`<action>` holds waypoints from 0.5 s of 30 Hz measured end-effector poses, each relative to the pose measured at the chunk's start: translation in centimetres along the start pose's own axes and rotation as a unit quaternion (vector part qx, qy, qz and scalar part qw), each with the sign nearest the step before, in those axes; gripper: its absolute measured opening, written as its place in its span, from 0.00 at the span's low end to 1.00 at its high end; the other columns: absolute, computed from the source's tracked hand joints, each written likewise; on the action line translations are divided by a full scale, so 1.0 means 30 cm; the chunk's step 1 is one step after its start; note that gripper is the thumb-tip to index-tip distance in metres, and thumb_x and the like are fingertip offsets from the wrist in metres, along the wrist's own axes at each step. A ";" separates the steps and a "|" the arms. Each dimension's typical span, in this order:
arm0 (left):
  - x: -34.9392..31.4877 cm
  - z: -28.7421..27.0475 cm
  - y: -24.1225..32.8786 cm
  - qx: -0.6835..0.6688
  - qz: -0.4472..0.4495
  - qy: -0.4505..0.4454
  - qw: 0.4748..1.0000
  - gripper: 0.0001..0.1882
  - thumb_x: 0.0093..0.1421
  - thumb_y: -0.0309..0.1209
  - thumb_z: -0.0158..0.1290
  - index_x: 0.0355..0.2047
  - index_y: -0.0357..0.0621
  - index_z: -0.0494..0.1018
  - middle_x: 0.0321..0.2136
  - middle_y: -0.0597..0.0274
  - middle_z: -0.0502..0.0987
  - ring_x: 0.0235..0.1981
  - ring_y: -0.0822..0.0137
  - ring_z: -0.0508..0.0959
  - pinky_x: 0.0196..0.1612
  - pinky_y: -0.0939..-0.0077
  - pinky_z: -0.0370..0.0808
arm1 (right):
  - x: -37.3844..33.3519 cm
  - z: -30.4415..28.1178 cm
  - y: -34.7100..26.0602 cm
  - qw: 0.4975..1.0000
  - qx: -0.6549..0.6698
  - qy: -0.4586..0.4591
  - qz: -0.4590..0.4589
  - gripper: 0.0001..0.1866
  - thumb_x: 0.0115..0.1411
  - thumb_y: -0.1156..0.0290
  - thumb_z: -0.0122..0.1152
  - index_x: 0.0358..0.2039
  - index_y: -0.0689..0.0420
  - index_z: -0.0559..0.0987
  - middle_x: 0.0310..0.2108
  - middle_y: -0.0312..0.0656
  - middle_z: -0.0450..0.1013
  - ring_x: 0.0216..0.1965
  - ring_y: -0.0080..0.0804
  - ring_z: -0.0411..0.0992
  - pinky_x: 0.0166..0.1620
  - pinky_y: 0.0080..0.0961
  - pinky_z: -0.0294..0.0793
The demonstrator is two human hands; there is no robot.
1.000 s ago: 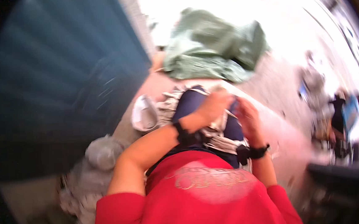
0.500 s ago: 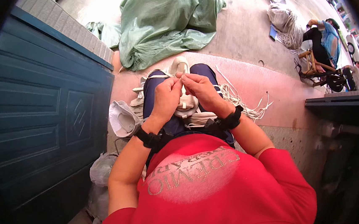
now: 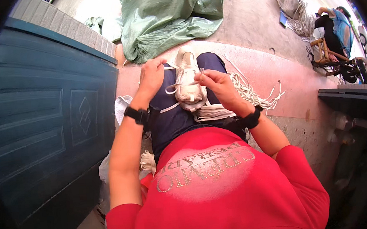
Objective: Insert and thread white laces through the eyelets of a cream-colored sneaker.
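A cream lace-up sneaker (image 3: 189, 92) rests between my thighs, its toe toward me. Its white shoelace (image 3: 183, 85) runs loose across the front in a small loop and reaches my right hand. My right hand (image 3: 220, 85) is closed in a pinch on this lace, just right of the shoe; a small greyish tip pokes up from the fingers. Left of the shoe, over my left knee, my left hand (image 3: 151, 77) is closed, thumb and forefinger together, with a strand of lace running from them toward the shoe.
A bundle of loose white laces (image 3: 250, 93) lies right of my legs. Ahead is a large green tarp-like sack (image 3: 167, 23). At left stands a dark blue panelled door (image 3: 54, 111). A person (image 3: 341, 33) sits at the far right near a white bundle (image 3: 293, 9).
My hands, which met over the shoe, have come apart: the left went left and up, the right moved right. The lace and the shoe front are now uncovered.
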State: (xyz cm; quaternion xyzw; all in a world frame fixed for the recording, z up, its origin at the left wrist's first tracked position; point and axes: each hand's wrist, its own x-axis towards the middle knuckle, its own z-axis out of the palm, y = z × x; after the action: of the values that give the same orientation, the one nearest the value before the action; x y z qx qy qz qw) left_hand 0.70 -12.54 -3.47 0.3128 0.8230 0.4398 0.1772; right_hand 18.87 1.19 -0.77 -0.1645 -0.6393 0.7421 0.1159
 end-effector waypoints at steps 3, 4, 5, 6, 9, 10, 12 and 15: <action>0.077 0.037 -0.047 0.213 0.172 -0.029 0.961 0.11 0.50 0.29 0.49 0.35 0.43 0.74 0.30 0.53 0.75 0.33 0.57 0.74 0.40 0.72 0.67 | -0.045 -0.047 -0.081 0.996 0.058 -0.062 0.036 0.11 0.61 0.68 0.47 0.34 0.62 0.74 0.34 0.36 0.72 0.38 0.21 0.68 0.44 0.20 0.65; 0.095 0.063 -0.024 0.226 0.194 -0.100 0.949 0.11 0.48 0.31 0.51 0.33 0.44 0.74 0.30 0.51 0.75 0.33 0.55 0.73 0.40 0.70 0.66 | -0.051 -0.062 -0.117 0.996 0.047 -0.074 0.012 0.12 0.61 0.68 0.47 0.34 0.63 0.75 0.34 0.37 0.72 0.38 0.21 0.68 0.44 0.19 0.65; 0.117 0.082 -0.004 0.238 0.217 -0.172 0.931 0.10 0.46 0.33 0.52 0.30 0.45 0.75 0.29 0.50 0.74 0.32 0.53 0.72 0.41 0.68 0.65 | -0.060 -0.077 -0.150 0.996 0.036 -0.085 -0.013 0.12 0.61 0.68 0.47 0.34 0.63 0.75 0.33 0.38 0.73 0.38 0.22 0.68 0.44 0.19 0.65; 0.137 0.097 -0.013 0.200 0.203 -0.206 0.936 0.10 0.44 0.35 0.54 0.26 0.45 0.74 0.26 0.51 0.74 0.34 0.54 0.70 0.39 0.69 0.64 | -0.060 -0.088 -0.179 0.995 0.044 -0.089 -0.014 0.13 0.61 0.67 0.46 0.34 0.63 0.75 0.33 0.38 0.73 0.37 0.21 0.68 0.44 0.19 0.65; 0.215 0.112 0.022 0.264 0.143 -0.361 0.883 0.10 0.44 0.36 0.54 0.25 0.44 0.74 0.24 0.52 0.74 0.33 0.55 0.71 0.40 0.68 0.64 | -0.064 -0.129 -0.269 0.997 0.018 -0.070 -0.030 0.13 0.61 0.66 0.46 0.33 0.62 0.74 0.33 0.39 0.73 0.37 0.22 0.69 0.43 0.20 0.66; 0.208 0.116 0.034 0.282 0.152 -0.333 0.887 0.11 0.44 0.34 0.54 0.26 0.41 0.73 0.23 0.54 0.74 0.28 0.60 0.72 0.37 0.70 0.66 | -0.063 -0.136 -0.286 0.997 0.020 -0.059 -0.044 0.12 0.61 0.66 0.46 0.33 0.62 0.74 0.32 0.39 0.73 0.36 0.22 0.69 0.43 0.20 0.67; 0.228 0.119 0.055 0.249 0.125 -0.363 0.889 0.09 0.44 0.32 0.54 0.25 0.40 0.72 0.23 0.54 0.74 0.26 0.61 0.72 0.35 0.72 0.67 | -0.063 -0.162 -0.329 0.997 0.042 -0.040 -0.059 0.12 0.61 0.66 0.45 0.34 0.61 0.72 0.29 0.41 0.73 0.32 0.24 0.72 0.41 0.19 0.68; 0.238 0.085 0.021 0.214 0.102 -0.414 0.879 0.08 0.46 0.29 0.53 0.26 0.39 0.71 0.21 0.60 0.73 0.25 0.68 0.72 0.28 0.76 0.68 | -0.054 -0.236 -0.514 0.992 -0.011 -0.001 -0.127 0.11 0.62 0.68 0.42 0.39 0.62 0.69 0.25 0.41 0.70 0.29 0.27 0.71 0.41 0.27 0.69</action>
State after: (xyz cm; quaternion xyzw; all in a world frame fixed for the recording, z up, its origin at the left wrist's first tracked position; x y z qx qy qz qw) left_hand -2.93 -5.94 -4.47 0.5790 0.7120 0.0991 0.3846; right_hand 22.55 9.40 13.70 -0.0823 -0.6635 0.7144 0.2063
